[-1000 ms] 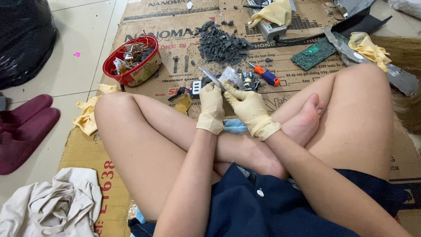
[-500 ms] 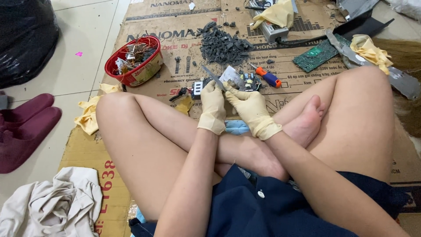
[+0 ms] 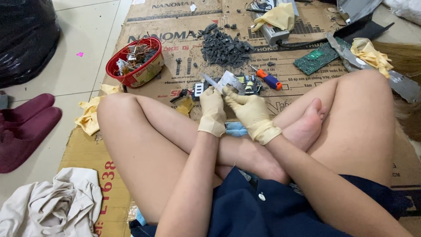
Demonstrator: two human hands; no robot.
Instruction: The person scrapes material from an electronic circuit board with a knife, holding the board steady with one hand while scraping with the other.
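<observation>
I sit cross-legged on flattened cardboard [image 3: 184, 26]. Both hands wear cream rubber gloves. My left hand [image 3: 213, 105] grips a thin metal tool [image 3: 209, 82] that points up and left. My right hand [image 3: 249, 109] pinches a small silvery metal piece [image 3: 232, 80] against the tool's tip. Just beyond my fingers lies a small circuit board with components [image 3: 250, 84], and beside it a screwdriver with an orange and blue handle [image 3: 268, 79].
A red bowl of wire and metal scraps [image 3: 135, 61] stands at the left. A pile of dark plastic bits [image 3: 223, 47], a green circuit board [image 3: 316, 59], yellow rags [image 3: 370, 52], maroon slippers [image 3: 24, 127], a black bag [image 3: 26, 35] and crumpled cloth [image 3: 52, 206] lie around.
My hands stay together over my shins, shifting only slightly as they work the metal piece against the tool. Nothing else has moved.
</observation>
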